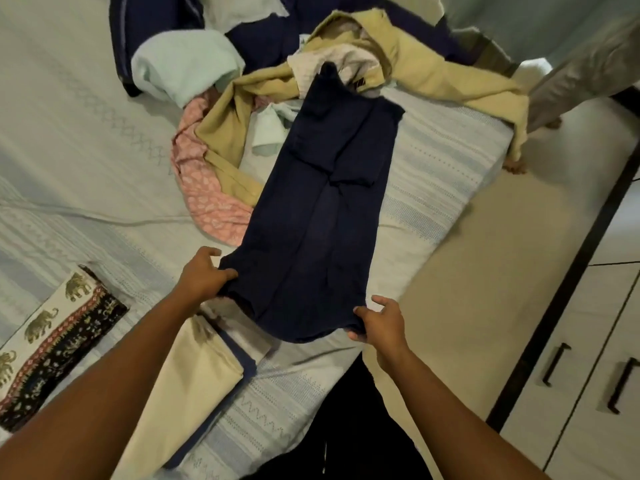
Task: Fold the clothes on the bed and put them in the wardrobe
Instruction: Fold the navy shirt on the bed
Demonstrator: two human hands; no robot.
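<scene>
The navy garment [322,209] lies lengthwise on the bed [86,133], already narrowed to a long strip, its far end touching the unfolded pile [408,64]. The left hand [204,275] and right hand [381,323] each pinch a near corner. To my eye the fold goes best if both corners lift level, travel together to the far end with edges matched, then get smoothed flat.

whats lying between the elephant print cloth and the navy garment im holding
Head view: a folded cream cloth on a folded blue piece lies there, beside the navy garment, with the left forearm crossing it.
</scene>
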